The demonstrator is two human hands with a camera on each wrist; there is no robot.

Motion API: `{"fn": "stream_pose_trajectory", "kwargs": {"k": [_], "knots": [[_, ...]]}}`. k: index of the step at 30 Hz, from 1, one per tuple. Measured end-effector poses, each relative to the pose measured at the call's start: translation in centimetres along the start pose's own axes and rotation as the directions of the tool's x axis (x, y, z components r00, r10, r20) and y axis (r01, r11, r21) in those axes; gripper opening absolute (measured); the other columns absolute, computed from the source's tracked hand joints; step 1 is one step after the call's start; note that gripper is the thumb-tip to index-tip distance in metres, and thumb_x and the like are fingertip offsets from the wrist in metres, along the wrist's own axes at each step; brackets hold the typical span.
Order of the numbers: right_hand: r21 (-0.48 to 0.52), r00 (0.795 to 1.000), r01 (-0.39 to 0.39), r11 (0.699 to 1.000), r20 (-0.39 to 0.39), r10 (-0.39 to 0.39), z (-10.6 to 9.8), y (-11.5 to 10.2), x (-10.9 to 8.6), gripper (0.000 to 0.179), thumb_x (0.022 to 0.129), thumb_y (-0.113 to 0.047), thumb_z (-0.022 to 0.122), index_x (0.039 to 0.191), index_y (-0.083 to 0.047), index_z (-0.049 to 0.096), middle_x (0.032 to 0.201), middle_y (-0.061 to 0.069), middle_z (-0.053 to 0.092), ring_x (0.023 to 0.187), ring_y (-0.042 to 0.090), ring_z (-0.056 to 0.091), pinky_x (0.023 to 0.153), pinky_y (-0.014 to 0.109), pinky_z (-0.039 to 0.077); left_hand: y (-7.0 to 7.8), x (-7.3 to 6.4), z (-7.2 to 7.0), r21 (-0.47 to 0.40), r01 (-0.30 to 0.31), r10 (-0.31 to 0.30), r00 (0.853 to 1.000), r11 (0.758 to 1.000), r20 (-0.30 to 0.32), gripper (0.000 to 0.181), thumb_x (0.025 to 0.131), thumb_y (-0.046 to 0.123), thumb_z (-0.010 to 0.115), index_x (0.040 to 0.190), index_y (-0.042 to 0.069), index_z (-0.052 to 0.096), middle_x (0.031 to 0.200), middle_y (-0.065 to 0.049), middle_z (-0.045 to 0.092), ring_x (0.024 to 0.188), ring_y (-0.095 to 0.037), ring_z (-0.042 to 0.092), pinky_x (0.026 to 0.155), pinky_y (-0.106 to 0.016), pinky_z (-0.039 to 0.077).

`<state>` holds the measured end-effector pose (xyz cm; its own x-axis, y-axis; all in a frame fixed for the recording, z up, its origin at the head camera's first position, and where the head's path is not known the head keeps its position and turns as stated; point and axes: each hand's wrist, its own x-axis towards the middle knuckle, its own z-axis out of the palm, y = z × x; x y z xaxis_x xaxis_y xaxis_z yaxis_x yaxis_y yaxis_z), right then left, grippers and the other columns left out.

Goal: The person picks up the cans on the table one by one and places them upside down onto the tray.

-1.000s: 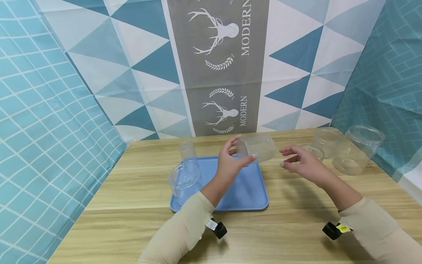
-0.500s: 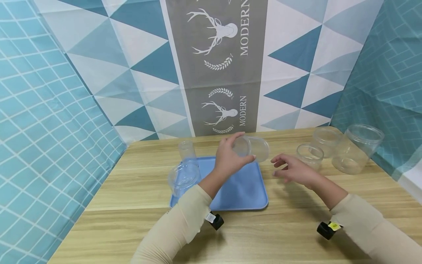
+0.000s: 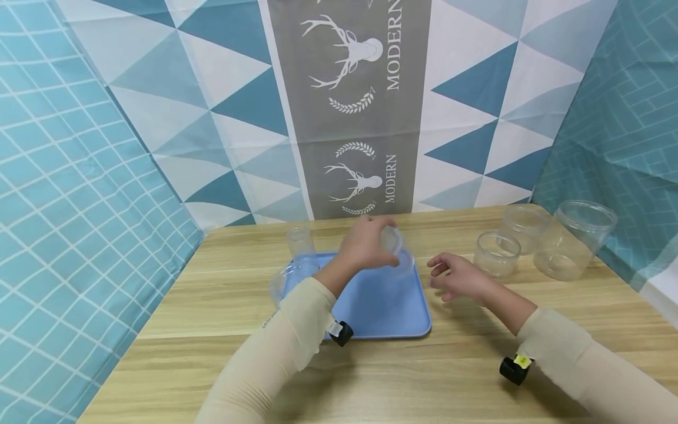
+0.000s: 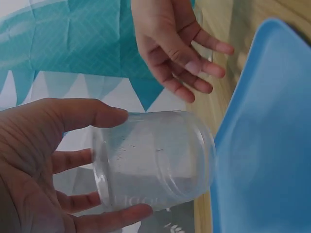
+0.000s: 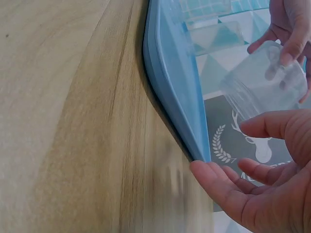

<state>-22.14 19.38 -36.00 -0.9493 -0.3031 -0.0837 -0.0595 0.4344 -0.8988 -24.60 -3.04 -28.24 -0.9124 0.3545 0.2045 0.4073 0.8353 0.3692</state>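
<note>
My left hand [image 3: 364,242] grips a clear plastic jar [image 4: 155,155] by one end, with thumb and fingers spread around it. The jar is tilted above the back right part of a blue tray [image 3: 381,312]. Just right of the tray hovers my right hand [image 3: 459,277], its fingers loosely bent and nothing in them. At the tray's left side are a narrow clear jar [image 3: 301,238] and a wider clear container [image 3: 281,285], the latter partly hidden behind my left arm.
On the right of the wooden table [image 3: 477,365] stand a short clear jar [image 3: 497,262], a medium one [image 3: 525,222] and a large one [image 3: 574,241]. A patterned cloth [image 3: 365,118] hangs behind the table's back edge.
My left hand has turned the jar and brought it lower, so its far end tips down toward the tray. My right hand has moved left, away from the short jar.
</note>
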Motion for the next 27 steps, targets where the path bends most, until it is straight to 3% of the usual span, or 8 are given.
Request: {"fn": "stream_pose_trajectory", "kwargs": {"k": [4,13,20,27], "knots": [[0.019,1.000,-0.013,1.000,-0.010,0.013,0.3,0.1,0.3,0.050,0.089,-0.003,0.063,0.130,0.015,0.041,0.112,0.027,0.050,0.090,0.032,0.061,0.065,0.041,0.058,-0.3,0.5,-0.6,0.065,-0.013,0.008,0.998,0.998,0.067,0.072,0.063,0.029,0.086,0.130,0.024,0.059,0.119,-0.008,0.053,0.093,-0.020,0.053,0.068,-0.032,0.050],[0.075,0.996,-0.058,0.995,-0.060,0.062,0.7,0.7,1.1,0.052,0.088,-0.001,0.062,0.133,0.015,0.039,0.102,0.017,0.054,0.086,0.026,0.062,0.064,0.040,0.059,-1.0,1.3,-1.4,0.104,0.042,-0.054,0.993,0.994,0.109,0.071,0.064,0.028,0.086,0.130,0.025,0.059,0.120,-0.012,0.050,0.092,-0.024,0.056,0.067,-0.035,0.051],[0.084,0.993,-0.117,0.990,0.026,0.116,1.2,0.8,1.4,0.052,0.084,-0.002,0.059,0.129,0.016,0.039,0.095,0.014,0.050,0.076,0.021,0.058,0.062,0.038,0.059,-1.4,2.2,-1.6,0.155,0.075,-0.096,0.987,0.985,0.128,0.071,0.064,0.028,0.087,0.130,0.025,0.060,0.118,-0.010,0.052,0.100,-0.027,0.051,0.072,-0.038,0.052],[0.098,0.991,-0.123,0.987,0.067,0.117,1.8,1.0,1.7,0.060,0.079,0.002,0.057,0.132,0.020,0.033,0.094,0.015,0.052,0.076,0.021,0.057,0.063,0.039,0.059,-2.2,2.8,-1.6,0.189,0.085,-0.113,0.983,0.978,0.142,0.070,0.064,0.028,0.086,0.129,0.022,0.061,0.120,-0.009,0.055,0.104,-0.028,0.050,0.079,-0.041,0.051]]}}
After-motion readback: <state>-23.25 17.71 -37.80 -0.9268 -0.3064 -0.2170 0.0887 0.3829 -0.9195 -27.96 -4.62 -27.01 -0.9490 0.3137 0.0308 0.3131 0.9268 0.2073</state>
